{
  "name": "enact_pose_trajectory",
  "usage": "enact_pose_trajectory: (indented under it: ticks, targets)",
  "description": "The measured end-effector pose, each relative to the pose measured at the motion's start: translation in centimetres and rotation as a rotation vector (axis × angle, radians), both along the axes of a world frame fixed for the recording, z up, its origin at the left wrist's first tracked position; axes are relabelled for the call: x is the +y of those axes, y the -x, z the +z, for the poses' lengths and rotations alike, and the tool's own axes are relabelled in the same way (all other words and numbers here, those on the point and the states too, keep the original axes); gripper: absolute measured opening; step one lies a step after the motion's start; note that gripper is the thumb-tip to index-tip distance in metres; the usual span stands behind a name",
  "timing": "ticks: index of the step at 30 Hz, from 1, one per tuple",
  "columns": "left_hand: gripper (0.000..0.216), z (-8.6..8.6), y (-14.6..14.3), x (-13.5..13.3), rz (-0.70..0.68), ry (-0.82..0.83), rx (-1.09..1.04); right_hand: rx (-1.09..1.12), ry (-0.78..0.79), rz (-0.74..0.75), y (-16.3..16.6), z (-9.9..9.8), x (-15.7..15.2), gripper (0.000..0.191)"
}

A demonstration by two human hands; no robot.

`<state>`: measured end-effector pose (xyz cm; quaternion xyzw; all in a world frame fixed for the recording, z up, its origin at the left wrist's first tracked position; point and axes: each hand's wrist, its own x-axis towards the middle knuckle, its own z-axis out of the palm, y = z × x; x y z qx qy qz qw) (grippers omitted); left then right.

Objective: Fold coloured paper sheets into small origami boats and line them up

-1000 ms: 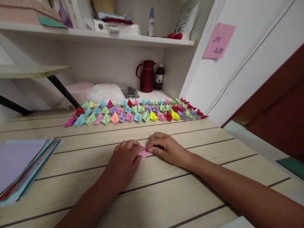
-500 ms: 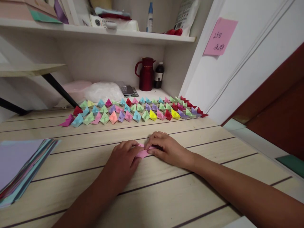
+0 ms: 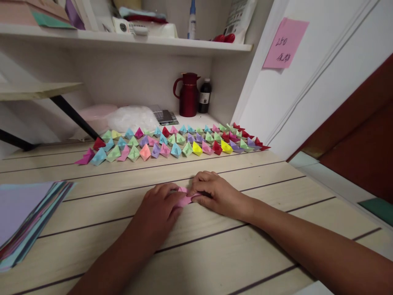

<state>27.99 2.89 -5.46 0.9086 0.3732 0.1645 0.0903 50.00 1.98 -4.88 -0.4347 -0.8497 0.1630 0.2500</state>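
Observation:
A small piece of folded pink paper [image 3: 184, 200] lies low over the middle of the table, partly covered by my fingers. My left hand [image 3: 164, 203] grips its left side, with the thumb on top. On the right side, my right hand [image 3: 211, 192] pinches the paper between thumb and curled fingers. Both hands rest close together on the wooden tabletop [image 3: 196, 233]. Beyond them stand several rows of small folded paper boats [image 3: 176, 150] in many colours.
A stack of coloured paper sheets [image 3: 27, 213] lies at the left. Behind the boats are a dark red jug [image 3: 188, 96], a dark bottle [image 3: 204, 97] and a white plastic bag [image 3: 132, 119]. Above runs a loaded shelf [image 3: 92, 39]. A pink note [image 3: 286, 43] hangs at the right.
My right fingers have shifted slightly on the pink paper, and its right part looks more folded in. Both hands stay in nearly the same place. The view has moved a little.

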Motion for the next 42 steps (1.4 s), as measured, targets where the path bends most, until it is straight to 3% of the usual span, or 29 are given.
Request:
enact_pose_trajectory:
  ticks: [19,26,35,40,42]
  targets:
    - [0.035,0.0,0.2,0.2,-0.014,0.009,-0.006,0.037,0.007,0.054,-0.4,-0.1,0.2,0.017]
    - [0.036,0.7,1.2,0.4,-0.063,0.053,0.025,0.040,0.028,0.080,-0.5,0.2,0.2,0.021]
    - [0.026,1.8,2.7,0.4,-0.018,0.045,0.008,0.034,0.045,0.075,-0.4,0.4,0.2,0.019]
    - [0.026,2.0,2.0,-0.3,0.020,-0.076,-0.170,0.063,0.062,0.111,-0.6,0.6,0.3,0.016]
    - [0.027,1.7,1.6,-0.5,-0.043,-0.117,-0.163,0.078,0.068,0.126,-0.6,0.7,0.2,0.015]
